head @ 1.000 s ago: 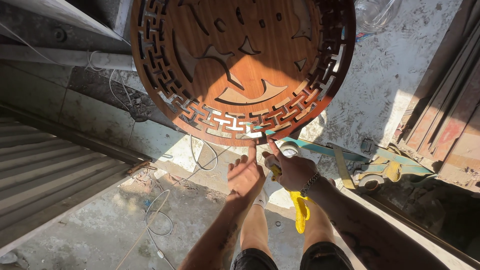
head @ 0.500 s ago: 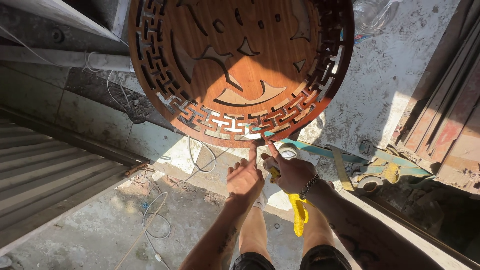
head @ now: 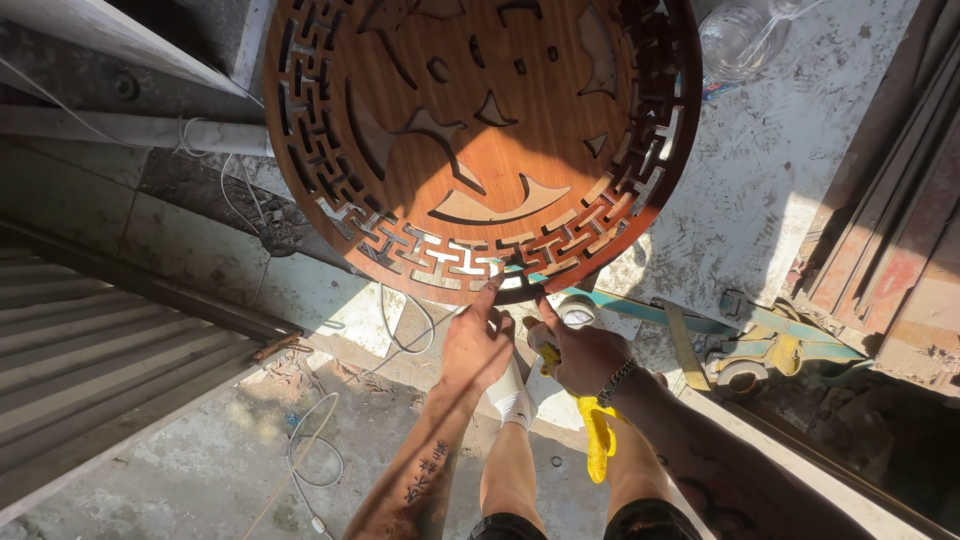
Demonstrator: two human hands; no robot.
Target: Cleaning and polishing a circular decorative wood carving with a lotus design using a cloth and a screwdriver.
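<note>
A large round wooden panel (head: 480, 130) with fretwork cut-outs and a key-pattern border fills the top of the view. My left hand (head: 476, 342) touches its lower rim with the fingertips. Beside it my right hand (head: 580, 352) is closed around a yellow cloth (head: 598, 436) that hangs down below the wrist, and its index finger points up at the rim. A small white round object (head: 577, 311) shows just above the right hand; what it is I cannot tell. Both forearms reach up from the bottom edge, above my legs and a white sock (head: 515, 405).
A clear plastic bottle (head: 740, 40) lies on the dusty white slab at top right. Rusty metal bars (head: 880, 230) lean at the right. A teal metal frame (head: 760, 330) sits under the panel. White cables (head: 310, 450) trail over the concrete floor; corrugated sheet (head: 90, 350) lies left.
Both hands have stayed at the panel's lower rim. The left hand has shifted slightly up and right onto the edge; the panel looks marginally lower in view.
</note>
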